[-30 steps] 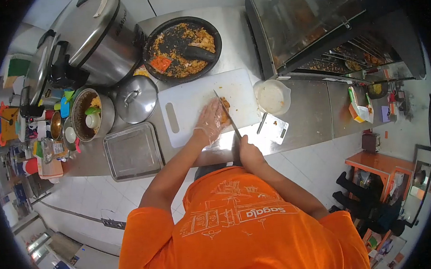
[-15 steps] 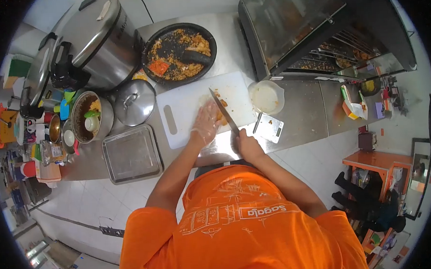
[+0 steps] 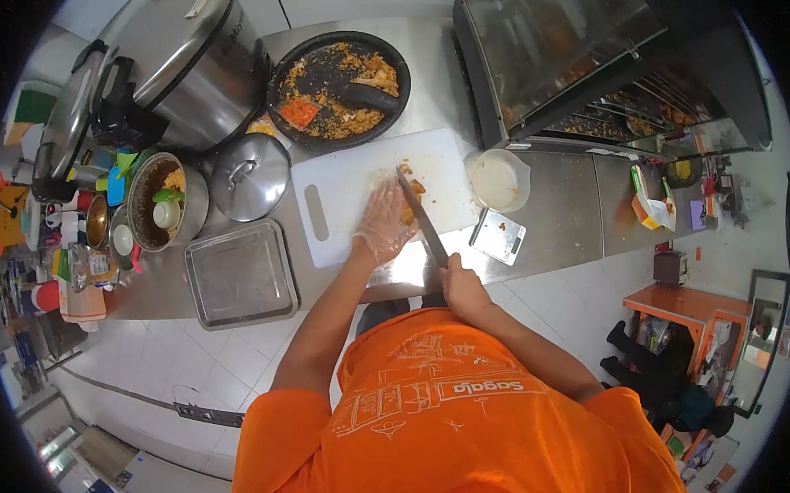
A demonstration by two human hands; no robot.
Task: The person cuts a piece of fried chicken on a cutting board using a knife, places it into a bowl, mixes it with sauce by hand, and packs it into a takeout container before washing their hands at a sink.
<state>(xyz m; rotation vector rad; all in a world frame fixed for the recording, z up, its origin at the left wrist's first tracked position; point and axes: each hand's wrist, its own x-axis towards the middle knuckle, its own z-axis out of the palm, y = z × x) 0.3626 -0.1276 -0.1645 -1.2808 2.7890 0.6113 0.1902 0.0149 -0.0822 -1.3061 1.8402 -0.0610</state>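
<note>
My gloved left hand (image 3: 383, 219) lay open and flat on the cutting board (image 3: 444, 169), fingertips against the brown food (image 3: 408, 214), likely steadying it; exact contact partly hidden. My right hand (image 3: 464, 287) was clamped round the handle of the knife (image 3: 425, 220) by the cutting board's near edge, so the blade angled in beside the food. Black dish (image 3: 330, 130) sat beyond the cutting board, white bowl (image 3: 500, 180) right, metal tray (image 3: 240, 275) left, probably for easy reach.
</note>
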